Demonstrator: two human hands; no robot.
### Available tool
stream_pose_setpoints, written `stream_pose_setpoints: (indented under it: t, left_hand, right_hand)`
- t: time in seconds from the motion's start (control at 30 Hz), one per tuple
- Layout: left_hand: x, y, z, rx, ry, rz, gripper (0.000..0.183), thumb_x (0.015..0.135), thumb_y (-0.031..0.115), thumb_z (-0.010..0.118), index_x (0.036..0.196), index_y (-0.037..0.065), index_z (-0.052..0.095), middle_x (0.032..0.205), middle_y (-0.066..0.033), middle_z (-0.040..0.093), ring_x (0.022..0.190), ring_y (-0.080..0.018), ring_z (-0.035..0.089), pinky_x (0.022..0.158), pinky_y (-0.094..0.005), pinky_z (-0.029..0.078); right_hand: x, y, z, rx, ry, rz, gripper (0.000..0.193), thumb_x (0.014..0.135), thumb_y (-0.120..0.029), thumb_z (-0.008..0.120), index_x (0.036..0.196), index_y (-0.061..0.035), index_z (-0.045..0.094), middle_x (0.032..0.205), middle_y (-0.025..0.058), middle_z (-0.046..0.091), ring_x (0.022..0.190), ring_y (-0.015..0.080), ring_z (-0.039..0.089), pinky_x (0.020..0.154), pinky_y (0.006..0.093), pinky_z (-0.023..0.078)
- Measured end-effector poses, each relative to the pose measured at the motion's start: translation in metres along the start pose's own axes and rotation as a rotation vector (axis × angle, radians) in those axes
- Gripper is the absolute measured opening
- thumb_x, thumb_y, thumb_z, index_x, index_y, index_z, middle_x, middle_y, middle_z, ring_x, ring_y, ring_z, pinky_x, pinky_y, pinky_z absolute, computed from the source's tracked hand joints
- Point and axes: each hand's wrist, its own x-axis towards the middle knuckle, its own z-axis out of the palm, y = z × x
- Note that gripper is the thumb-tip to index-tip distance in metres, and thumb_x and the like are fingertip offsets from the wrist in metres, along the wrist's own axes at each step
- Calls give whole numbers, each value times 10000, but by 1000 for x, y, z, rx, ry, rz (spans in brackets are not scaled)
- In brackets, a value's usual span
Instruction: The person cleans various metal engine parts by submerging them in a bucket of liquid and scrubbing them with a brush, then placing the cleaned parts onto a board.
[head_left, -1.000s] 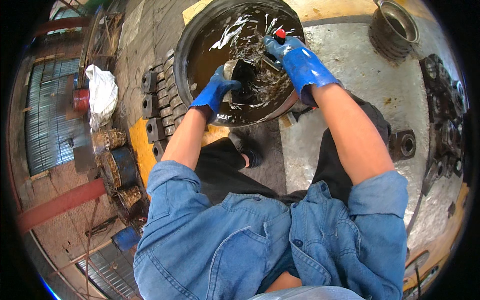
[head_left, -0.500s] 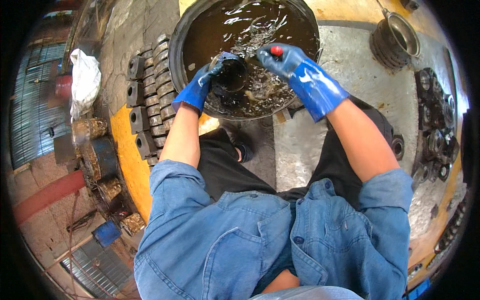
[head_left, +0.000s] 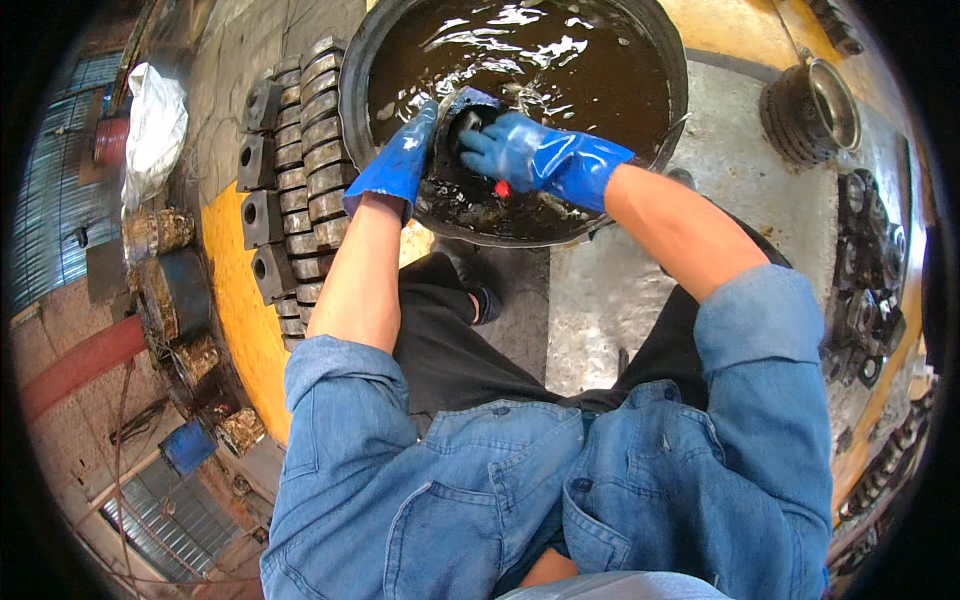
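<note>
Both my hands wear blue rubber gloves and are over a big round black tub (head_left: 677, 100) of dark brown liquid. My left hand (head_left: 412, 145) grips the left side of a dark, wet metal block (head_left: 443, 150) with a large round hole. My right hand (head_left: 512, 148) is at the hole's right side, its fingers pointing left over the opening. Below the right palm shows the red end (head_left: 502, 188) of a small object held in that hand; the rest of it is hidden. Part of the block sits behind the right fingers.
Left of the tub stand rows of ridged round metal parts (head_left: 328, 140) and dark holed blocks (head_left: 262, 218). A metal cylinder (head_left: 810, 112) stands to the right on a grey plate (head_left: 790, 215). Dark ring-shaped parts (head_left: 862, 285) lie at far right. A white sack (head_left: 157, 130) lies far left.
My right hand has moved left and down from beside the block to its hole, carrying the red-ended object. The block is still in my left hand. The liquid's splashing has lessened.
</note>
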Motion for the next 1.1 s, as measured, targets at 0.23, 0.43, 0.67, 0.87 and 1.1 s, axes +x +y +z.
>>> stream_pose_setpoints:
  t: [0.23, 0.43, 0.67, 0.87, 1.1]
  left_hand:
    - [-15, 13, 15, -448, -16, -130, 617, 1117, 491, 510, 1510, 21, 580, 1493, -136, 614, 1293, -202, 575, 1137, -337, 433]
    - [-12, 16, 18, -459, -21, -158, 668, 1126, 538, 418, 1502, 11, 587, 1485, -142, 633, 1332, -250, 584, 1155, -370, 425]
    - [18, -25, -2, -171, 30, -227, 680, 1134, 542, 354, 1464, 16, 631, 1427, -139, 678, 1324, -266, 597, 1182, -370, 388]
    - [14, -9, 9, -253, 62, -188, 645, 1117, 520, 419, 1440, 11, 650, 1380, -133, 705, 1277, -262, 622, 1150, -375, 417]
    - [28, -42, 7, -522, 62, -237, 606, 1105, 499, 483, 1429, 16, 654, 1395, -137, 688, 1245, -263, 629, 1101, -384, 465]
  right_hand:
    - [8, -13, 15, 187, 48, 477, 438, 906, -280, 739, 1325, -168, 679, 1279, 124, 707, 1024, 322, 751, 864, 449, 591]
    - [28, -25, 54, 846, 475, 1276, 320, 948, -351, 721, 1105, -78, 776, 872, 162, 770, 759, 251, 743, 741, 389, 578]
    - [28, -40, 55, 2151, 1293, 1508, 237, 1032, -276, 659, 1119, -58, 688, 991, 173, 749, 806, 328, 766, 751, 433, 657]
    - [31, -26, 101, 1630, 1049, 1249, 283, 1048, -250, 610, 1232, -35, 619, 1116, 200, 736, 932, 402, 755, 831, 554, 637]
    - [45, 15, 48, 1704, 342, 1238, 417, 938, -389, 747, 1058, 9, 788, 910, 165, 797, 789, 251, 772, 716, 345, 621]
